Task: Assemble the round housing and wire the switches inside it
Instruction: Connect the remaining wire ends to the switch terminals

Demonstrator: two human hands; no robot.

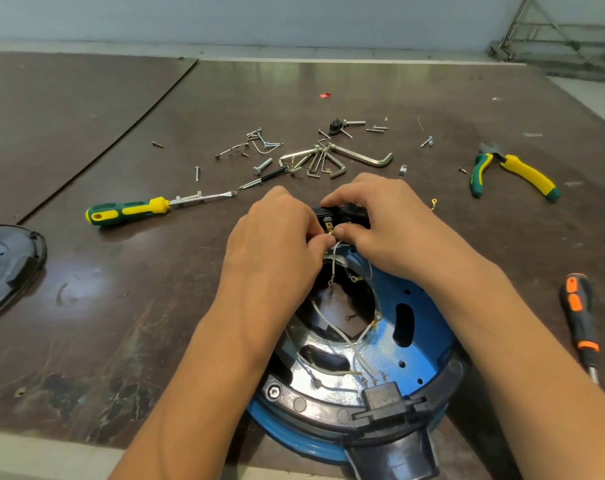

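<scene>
Your left hand (277, 244) pinches a white wire (333, 259); your right hand (380, 230) grips the black switch (349, 211) at the blue housing's (415, 306) far rim.

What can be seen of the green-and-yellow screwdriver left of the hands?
The screwdriver has a green handle with yellow grip inlays and a yellow collar, looking like rubbery plastic, and a silvery shaft ending in a flat blade. It lies flat on the brown table, handle toward the left, blade pointing right and slightly away. A small silvery metal piece rests against its shaft; otherwise nothing touches it.
</scene>
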